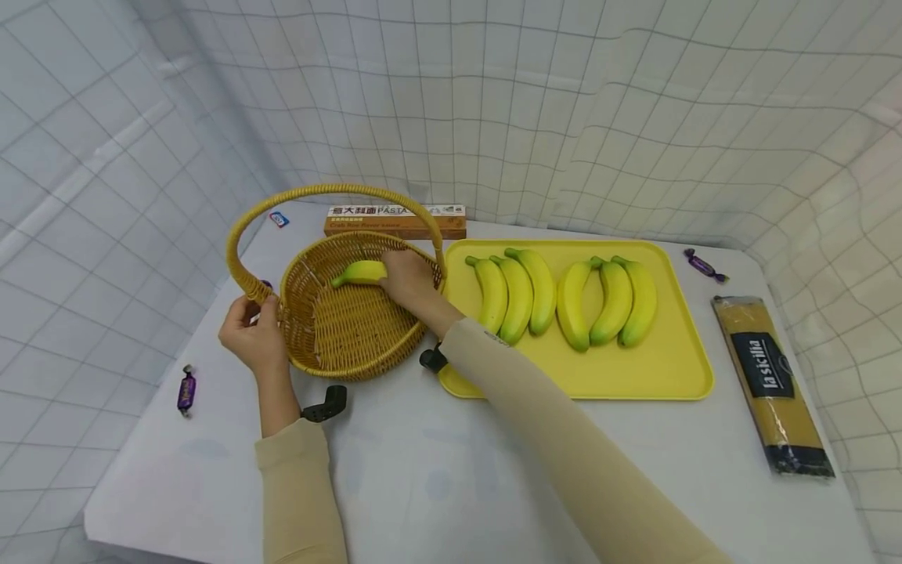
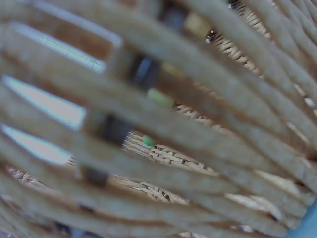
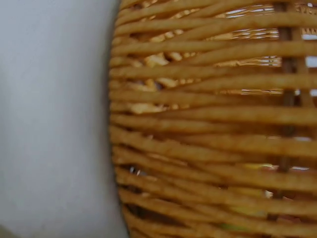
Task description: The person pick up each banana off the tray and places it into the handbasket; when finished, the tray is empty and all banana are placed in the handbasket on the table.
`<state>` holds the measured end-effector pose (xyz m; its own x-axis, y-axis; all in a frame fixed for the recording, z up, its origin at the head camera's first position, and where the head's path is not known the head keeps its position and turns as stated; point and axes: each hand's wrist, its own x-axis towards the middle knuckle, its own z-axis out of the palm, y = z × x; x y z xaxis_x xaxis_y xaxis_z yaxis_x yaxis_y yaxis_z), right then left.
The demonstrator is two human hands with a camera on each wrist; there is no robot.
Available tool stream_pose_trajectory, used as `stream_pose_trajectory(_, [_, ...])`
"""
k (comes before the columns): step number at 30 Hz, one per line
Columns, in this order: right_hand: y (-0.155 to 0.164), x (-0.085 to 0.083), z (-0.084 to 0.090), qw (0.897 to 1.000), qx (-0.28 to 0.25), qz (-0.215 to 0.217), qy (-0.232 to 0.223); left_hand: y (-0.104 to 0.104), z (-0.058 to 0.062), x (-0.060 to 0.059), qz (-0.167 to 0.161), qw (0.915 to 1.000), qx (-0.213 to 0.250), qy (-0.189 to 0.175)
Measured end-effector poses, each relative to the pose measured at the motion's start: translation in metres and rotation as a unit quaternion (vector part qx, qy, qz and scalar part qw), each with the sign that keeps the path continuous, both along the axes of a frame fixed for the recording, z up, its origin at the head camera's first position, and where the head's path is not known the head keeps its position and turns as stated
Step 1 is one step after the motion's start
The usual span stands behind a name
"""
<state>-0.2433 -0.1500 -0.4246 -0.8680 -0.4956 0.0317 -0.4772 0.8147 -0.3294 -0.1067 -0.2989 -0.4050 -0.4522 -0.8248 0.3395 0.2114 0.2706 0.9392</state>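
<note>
One banana (image 1: pixel 361 272) sits inside the wicker basket (image 1: pixel 338 337) with the right hand (image 1: pixel 407 280) wrapped around its stem-side end, so that grip is closed on the fruit. The left hand (image 1: pixel 255 333) pinches the basket where the handle meets the rim, steadying it. The banana looks light and smooth, maybe a plastic one, a bit slick, and firm enough to hold anywhere along the middle. The basket looks stiff but light, so it would probably slide if not held. Both wrist views are just blurry weave up close.

Six more bananas (image 1: pixel 560 298) lie on a yellow tray (image 1: pixel 662 368) just right of the basket. The bench (image 1: pixel 451 470) is white and smooth, with a pasta box (image 1: pixel 395 220) behind the basket, a spaghetti pack (image 1: pixel 771 384) far right, and wrapped candies (image 1: pixel 186 390) scattered about. Gridded white sheeting hangs all round.
</note>
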Motion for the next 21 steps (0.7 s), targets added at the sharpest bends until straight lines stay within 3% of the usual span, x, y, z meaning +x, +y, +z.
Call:
stream_pose_trajectory(9, [-0.0012,-0.0014,-0.0015,1.0,-0.013,-0.016,-0.02,0.0008,0.0015,-0.0006,-0.005,0.9999,0.002,0.01])
stream_pose_trajectory(21, [0.0053,0.0002,0.0024,0.993,-0.111,0.003,-0.038,0.002,0.0001,-0.0002,-0.005,0.9999,0.007,0.011])
